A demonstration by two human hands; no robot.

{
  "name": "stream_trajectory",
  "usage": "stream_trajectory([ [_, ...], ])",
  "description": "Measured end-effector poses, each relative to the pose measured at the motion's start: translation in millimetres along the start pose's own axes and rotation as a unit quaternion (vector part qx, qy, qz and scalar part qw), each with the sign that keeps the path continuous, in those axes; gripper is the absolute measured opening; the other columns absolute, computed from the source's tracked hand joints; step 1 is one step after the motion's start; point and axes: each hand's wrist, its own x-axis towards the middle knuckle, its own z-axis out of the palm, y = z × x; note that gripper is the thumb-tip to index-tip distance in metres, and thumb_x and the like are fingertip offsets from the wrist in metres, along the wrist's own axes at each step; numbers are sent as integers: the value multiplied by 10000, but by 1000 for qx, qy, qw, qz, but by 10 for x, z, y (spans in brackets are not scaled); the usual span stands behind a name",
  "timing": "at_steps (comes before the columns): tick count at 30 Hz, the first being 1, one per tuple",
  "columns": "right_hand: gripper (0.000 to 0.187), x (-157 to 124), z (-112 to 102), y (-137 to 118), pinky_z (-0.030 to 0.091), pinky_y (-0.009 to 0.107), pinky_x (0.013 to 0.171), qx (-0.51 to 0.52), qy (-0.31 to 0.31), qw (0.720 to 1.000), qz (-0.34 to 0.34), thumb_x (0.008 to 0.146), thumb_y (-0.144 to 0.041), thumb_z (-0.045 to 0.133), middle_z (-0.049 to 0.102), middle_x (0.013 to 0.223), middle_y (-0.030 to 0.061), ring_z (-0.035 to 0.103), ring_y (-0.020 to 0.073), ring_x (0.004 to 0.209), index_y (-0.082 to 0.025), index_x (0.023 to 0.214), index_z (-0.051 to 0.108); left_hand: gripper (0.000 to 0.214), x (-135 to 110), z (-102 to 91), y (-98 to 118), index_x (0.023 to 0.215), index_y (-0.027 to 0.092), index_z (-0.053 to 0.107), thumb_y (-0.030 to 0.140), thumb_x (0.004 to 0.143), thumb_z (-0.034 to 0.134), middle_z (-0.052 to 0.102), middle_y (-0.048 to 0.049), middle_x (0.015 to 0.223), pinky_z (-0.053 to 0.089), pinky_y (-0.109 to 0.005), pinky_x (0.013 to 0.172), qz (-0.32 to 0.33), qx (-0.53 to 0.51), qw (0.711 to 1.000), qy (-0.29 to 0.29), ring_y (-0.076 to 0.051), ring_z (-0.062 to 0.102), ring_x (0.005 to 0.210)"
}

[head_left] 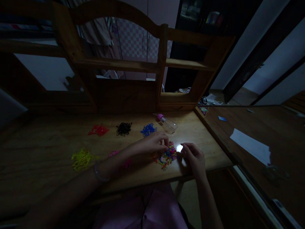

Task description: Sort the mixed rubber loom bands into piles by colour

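A mixed pile of small coloured bands (168, 157), thin and looped like rubber bands, lies on the wooden desk. My left hand (155, 142) reaches over its left edge with the fingers curled in a pinch; what they hold, if anything, is too small to make out. At the pile's right side, my right hand (194, 156) has thumb and forefinger pressed together beside a bright spot of light (179, 148). Sorted heaps lie around: red bands (98, 129), black bands (124, 128), blue bands (148, 129) and yellow bands (82, 159). Pink bands (125, 163) are partly hidden under my left forearm.
A clear bottle with a pink top (168, 124) lies on its side behind the pile. A wooden shelf frame (129, 64) rises along the desk's back edge. To the right, a brown surface (221, 137) holds white paper (251, 146) and a small blue card (221, 119). The room is dim.
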Motion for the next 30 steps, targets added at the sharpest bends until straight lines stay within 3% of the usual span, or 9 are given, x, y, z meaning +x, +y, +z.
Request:
stream_trajectory([
  [5,273,-6,4,-7,413,247,580,-8,1,1000,-8,866,-440,613,608,704,8,536,136,624,-188,931,692,38,-67,109,114,859,213,625,250,848,619,605,-25,941,401,-304,853,108,26,993,-43,-176,542,932],
  [9,269,-9,14,-7,425,252,602,-8,0,1000,-15,874,-438,601,601,688,5,549,142,634,-188,919,690,38,-13,238,75,799,205,595,182,826,609,601,-29,913,384,-316,876,140,86,985,-45,-185,536,930],
  [14,270,-6,15,2,431,257,602,-5,0,1000,-21,871,-441,602,592,659,-3,549,140,614,-190,918,692,88,28,261,28,800,208,584,122,791,601,605,-40,904,387,-326,854,123,118,984,-45,-202,524,910],
  [23,239,-8,13,13,421,249,592,11,1,1000,-18,866,-411,611,590,658,-3,540,134,611,-195,923,695,59,-44,23,26,790,205,560,194,822,608,571,-26,887,386,-313,827,91,59,992,-59,-187,508,890],
  [30,241,-8,15,24,423,252,596,7,3,1000,-13,868,-414,614,596,665,-1,549,137,616,-191,920,690,59,-8,103,53,821,219,579,164,825,601,591,-32,947,377,-317,876,112,88,988,-54,-195,505,945],
])
